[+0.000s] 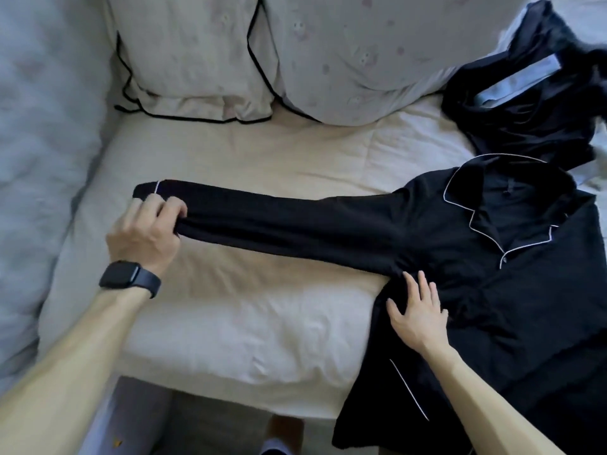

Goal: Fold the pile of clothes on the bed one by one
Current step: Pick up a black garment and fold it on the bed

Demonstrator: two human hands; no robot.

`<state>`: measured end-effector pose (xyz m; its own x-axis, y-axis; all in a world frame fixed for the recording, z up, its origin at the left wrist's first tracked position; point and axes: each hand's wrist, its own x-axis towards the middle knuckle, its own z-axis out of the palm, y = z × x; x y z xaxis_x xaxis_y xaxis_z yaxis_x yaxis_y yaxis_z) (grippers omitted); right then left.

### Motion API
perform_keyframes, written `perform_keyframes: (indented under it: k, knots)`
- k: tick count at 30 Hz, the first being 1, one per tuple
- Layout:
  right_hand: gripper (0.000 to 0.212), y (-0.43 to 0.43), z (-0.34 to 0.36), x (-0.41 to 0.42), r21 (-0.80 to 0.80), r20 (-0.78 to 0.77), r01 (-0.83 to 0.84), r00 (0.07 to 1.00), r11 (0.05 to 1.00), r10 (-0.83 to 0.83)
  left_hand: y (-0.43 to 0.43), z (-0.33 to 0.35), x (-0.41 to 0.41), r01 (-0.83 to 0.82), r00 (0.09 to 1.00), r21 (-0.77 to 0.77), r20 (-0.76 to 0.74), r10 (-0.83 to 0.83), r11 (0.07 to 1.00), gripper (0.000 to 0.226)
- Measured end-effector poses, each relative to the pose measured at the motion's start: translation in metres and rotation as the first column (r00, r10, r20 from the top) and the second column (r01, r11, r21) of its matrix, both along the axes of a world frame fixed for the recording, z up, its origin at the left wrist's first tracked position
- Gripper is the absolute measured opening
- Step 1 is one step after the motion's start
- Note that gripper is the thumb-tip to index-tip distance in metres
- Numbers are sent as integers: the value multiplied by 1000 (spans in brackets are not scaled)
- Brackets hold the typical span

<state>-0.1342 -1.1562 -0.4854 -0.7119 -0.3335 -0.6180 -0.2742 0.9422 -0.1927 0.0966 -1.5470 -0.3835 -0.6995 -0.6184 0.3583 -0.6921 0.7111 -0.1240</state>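
Note:
A black pyjama shirt [492, 290] with white piping lies spread on the cream bed sheet [262, 323], collar toward the pillows. Its long sleeve [295, 218] stretches out to the left. My left hand [147, 231], with a dark watch on the wrist, grips the sleeve near the cuff. My right hand [415, 310] lies flat with spread fingers on the shirt's side just below the armpit. A crumpled pile of dark clothes [532, 103] with a pale blue strip lies at the back right.
Two pale pillows [197, 60] with black piping lean at the head of the bed. A light blue duvet [39, 159] is bunched along the left. The mattress edge runs near the bottom, with floor below it.

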Motion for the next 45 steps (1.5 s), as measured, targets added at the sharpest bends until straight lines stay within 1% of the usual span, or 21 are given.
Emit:
perform_keyframes:
  k: [1, 3, 5, 6, 8, 9, 10, 12, 14, 16, 19, 21, 24, 27, 31, 36, 38, 39, 41, 43, 45]
  knots:
    - [73, -3, 1, 2, 33, -13, 4, 1000, 999, -4, -8, -8, 4, 36, 995, -8, 90, -35, 999, 25]
    - [74, -14, 4, 8, 90, -72, 26, 997, 996, -19, -12, -28, 11, 26, 914, 150, 398, -85, 988, 31]
    - [72, -29, 10, 16, 63, -198, 67, 979, 996, -54, -13, -48, 20, -228, 739, 373, 667, -90, 899, 49]
    - [69, -38, 14, 21, 21, -254, 72, 965, 997, -65, -12, -56, 24, -372, 711, 459, 700, -70, 807, 53]
    - [63, -59, 24, 30, -80, -314, 31, 948, 996, -55, -9, -61, 27, -487, 835, 647, 543, 94, 587, 54]
    - [60, -73, 29, 35, -127, -328, -24, 944, 992, -20, -7, -62, 25, -472, 879, 696, 417, 231, 541, 52]
    - [57, -91, 33, 39, -179, -345, -96, 938, 979, 29, -7, -63, 22, -466, 876, 716, 292, 383, 520, 51]
    - [49, -134, 37, 42, -297, -373, -231, 921, 926, 110, -12, -63, 15, -480, 751, 767, 108, 652, 426, 54]
    - [44, -187, 39, 39, -379, -309, -283, 936, 881, 167, -24, -62, 12, -462, 647, 853, 137, 750, 243, 59]
    - [47, -242, 37, 32, -401, -186, -300, 952, 866, 244, -35, -65, 13, -446, 687, 886, 247, 684, 128, 52]
    - [55, -311, 26, 18, -259, -4, -410, 906, 874, 424, -55, -71, 13, -399, 765, 902, 228, 603, 165, 22]
    - [36, -343, 19, 14, -172, 39, -477, 871, 862, 490, -74, -71, 9, -325, 790, 918, 133, 598, 225, 18]
    - [16, -367, 18, 20, -356, -67, -273, 961, 894, 267, -95, -62, 0, -202, 774, 930, -40, 632, 307, 19]
    - [14, -372, 22, 29, -611, -143, -104, 990, 785, 20, -107, -57, -10, -160, 765, 908, -134, 630, 388, 21]
    - [40, -360, 11, 25, -613, -36, -133, 989, 779, 141, -114, -71, -21, -176, 800, 938, -39, 598, 297, 43]
    - [30, -323, -2, 32, -389, -297, -115, 955, 914, -7, -110, -81, -30, -275, 751, 947, 105, 652, 164, 51]
    - [42, -309, -12, 30, -181, -78, -167, 985, 969, 155, -108, -80, -30, -288, 753, 948, 134, 644, 139, 38]
    - [48, -306, -13, 25, -156, 70, -162, 982, 974, 175, -106, -77, -31, -267, 764, 953, 118, 634, 144, 30]
    - [53, -305, 3, 11, -263, 317, 64, 948, 963, 23, -94, -64, -36, -173, 786, 968, 22, 618, 184, 27]
    - [54, -302, 38, 4, -363, 532, 374, 835, 853, -140, -68, -41, -47, -30, 819, 969, -116, 562, 244, 32]
    - [62, -284, 80, 3, -396, 724, 637, 660, 661, -202, -27, -13, -66, 146, 847, 965, -236, 477, 219, 32]
